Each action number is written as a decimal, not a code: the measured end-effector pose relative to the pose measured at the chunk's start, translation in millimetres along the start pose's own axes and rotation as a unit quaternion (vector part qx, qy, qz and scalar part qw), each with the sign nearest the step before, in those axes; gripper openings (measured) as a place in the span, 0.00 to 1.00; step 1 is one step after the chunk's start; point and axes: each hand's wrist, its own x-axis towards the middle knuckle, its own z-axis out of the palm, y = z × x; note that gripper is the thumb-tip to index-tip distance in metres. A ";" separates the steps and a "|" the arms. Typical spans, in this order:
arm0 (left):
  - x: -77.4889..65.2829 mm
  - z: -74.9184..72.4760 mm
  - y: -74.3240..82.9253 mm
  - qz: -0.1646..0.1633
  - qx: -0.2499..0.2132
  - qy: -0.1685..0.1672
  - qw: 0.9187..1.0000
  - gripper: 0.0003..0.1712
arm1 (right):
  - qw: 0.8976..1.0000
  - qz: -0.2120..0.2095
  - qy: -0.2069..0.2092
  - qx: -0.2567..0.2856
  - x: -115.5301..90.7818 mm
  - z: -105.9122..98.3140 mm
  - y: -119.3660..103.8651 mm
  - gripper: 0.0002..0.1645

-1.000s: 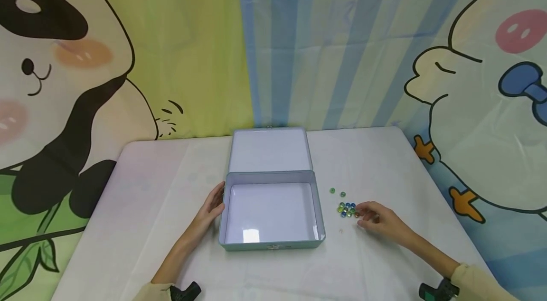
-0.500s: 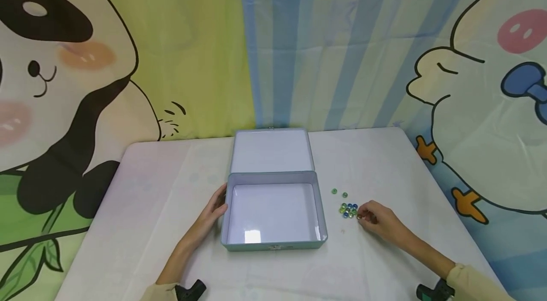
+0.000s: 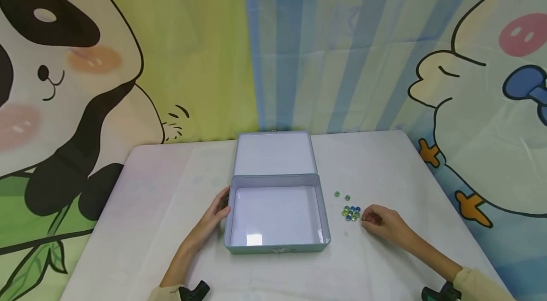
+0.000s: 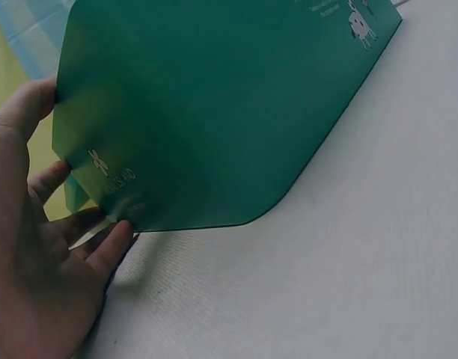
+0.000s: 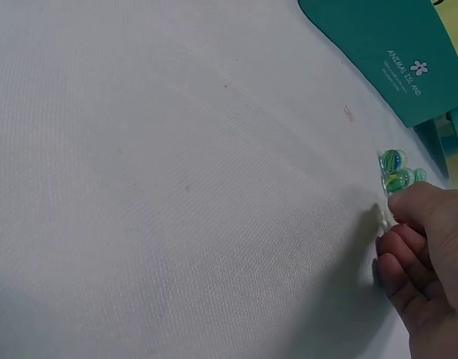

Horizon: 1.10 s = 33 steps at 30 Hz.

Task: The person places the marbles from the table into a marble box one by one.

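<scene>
My left hand (image 3: 212, 213) rests against the left side of an open, shallow green tin box (image 3: 278, 248). In the left wrist view, the fingertips (image 4: 118, 233) touch its green outer wall, with the thumb higher up. To the box's right lies a tight group of blue, green and yellowish glass marbles (image 3: 350, 212). At this group's right edge is my right hand (image 3: 384, 225), thumb and index finger pinching an amber marble (image 3: 363, 219), mostly hidden. Its other fingers are curled in the right wrist view, beside green and blue swirled marbles (image 5: 394, 160).
Two green marbles (image 3: 342, 195) lie apart, behind the group. The box's lid (image 3: 275, 154) is folded back flat behind it. A white cloth (image 3: 171, 182) covers the table, and printed curtains (image 3: 325, 44) hang behind.
The right thumb and index finger have closed on the amber marble and drawn it slightly away from the group. The left hand stays at the box. The head view has shifted a little.
</scene>
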 end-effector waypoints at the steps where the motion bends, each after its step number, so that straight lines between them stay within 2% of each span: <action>1: -0.5 0.4 -0.6 0.000 0.000 0.001 1.000 0.33 | 1.000 0.003 -0.001 0.003 0.2 -0.4 -0.5 0.10; 6: -1.2 0.2 -1.1 0.018 0.002 -0.006 1.000 0.34 | 0.999 0.040 -0.002 0.012 4.2 -2.7 -6.3 0.10; 9: -1.4 -0.2 0.2 0.018 0.003 -0.006 1.000 0.34 | 0.998 0.062 -0.004 0.029 6.5 -4.2 -12.8 0.10; 17: -1.9 0.0 3.3 0.011 0.002 -0.005 1.000 0.34 | 0.992 0.079 -0.005 0.100 10.8 -8.7 -33.6 0.10; 24: -0.6 1.8 0.8 0.013 0.000 -0.008 1.000 0.33 | 0.981 0.073 -0.037 0.175 18.4 -18.4 -56.5 0.14; 33: -0.9 1.8 1.1 0.014 0.005 0.000 1.000 0.34 | 0.975 0.040 -0.068 0.208 41.5 -24.9 -97.5 0.14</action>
